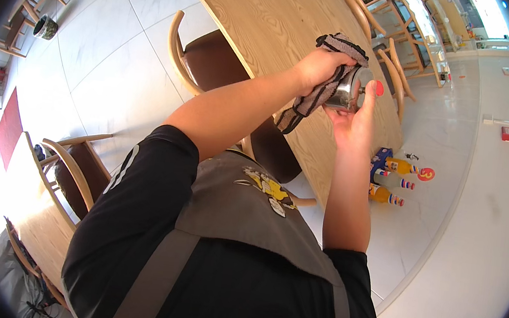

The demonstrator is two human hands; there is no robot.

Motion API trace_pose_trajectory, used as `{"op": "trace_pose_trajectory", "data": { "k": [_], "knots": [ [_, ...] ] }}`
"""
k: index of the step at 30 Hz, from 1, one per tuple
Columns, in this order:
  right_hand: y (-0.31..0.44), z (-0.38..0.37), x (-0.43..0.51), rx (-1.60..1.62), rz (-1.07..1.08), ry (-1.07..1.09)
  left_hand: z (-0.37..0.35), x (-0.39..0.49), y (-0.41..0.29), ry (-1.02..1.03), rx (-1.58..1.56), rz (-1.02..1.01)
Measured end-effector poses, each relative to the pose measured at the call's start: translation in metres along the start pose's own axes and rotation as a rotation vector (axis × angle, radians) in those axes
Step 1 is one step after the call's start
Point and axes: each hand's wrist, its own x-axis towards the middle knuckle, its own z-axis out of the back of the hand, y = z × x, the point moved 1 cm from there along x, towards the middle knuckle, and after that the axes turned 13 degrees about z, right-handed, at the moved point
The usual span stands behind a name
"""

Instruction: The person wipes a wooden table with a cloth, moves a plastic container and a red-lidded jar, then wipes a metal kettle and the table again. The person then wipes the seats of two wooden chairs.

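Observation:
My left hand (pixel 322 68) grips a grey-brown towel (pixel 309 102) with black stripes and presses it against the side of a shiny metal container (pixel 344 90). The container is tilted, its round end towards the right, where a red knob (pixel 379 88) sticks out. My right hand (pixel 351 122) holds the container from below and from the near side, palm up, thumb beside the knob. Part of the container is hidden by the towel and fingers. Both hands are above a wooden table (pixel 268 25).
Chairs with brown seats (pixel 214 57) stand against the table's left side, and more wooden chairs (pixel 396 76) are on its far side. Several bottles (pixel 389 180) in a blue holder show past the table's right edge. Another table (pixel 42 234) and chair (pixel 75 177) are at left.

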Motion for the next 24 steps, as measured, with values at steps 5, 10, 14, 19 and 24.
{"op": "trace_pose_trajectory", "data": {
  "k": [5, 10, 14, 19, 24],
  "knots": [
    [0.019, -0.004, -0.014, -0.025, -0.089, 0.090, 0.001, -0.011, -0.023, 0.098, 0.040, 0.165],
    [0.013, -0.002, -0.011, -0.047, -0.087, 0.101, -0.002, -0.009, -0.024, -0.010, 0.128, 0.090],
    [0.006, 0.003, -0.002, 0.050, -0.088, -0.043, -0.008, -0.021, 0.001, -0.125, 0.133, -0.083],
    [-0.004, 0.007, 0.006, 0.093, -0.107, -0.132, -0.020, -0.060, 0.078, -0.262, 0.401, -0.829],
    [-0.016, 0.010, -0.008, -0.023, -0.098, -0.092, 0.006, -0.030, 0.051, -0.285, 0.487, -0.657]
  ]
}}
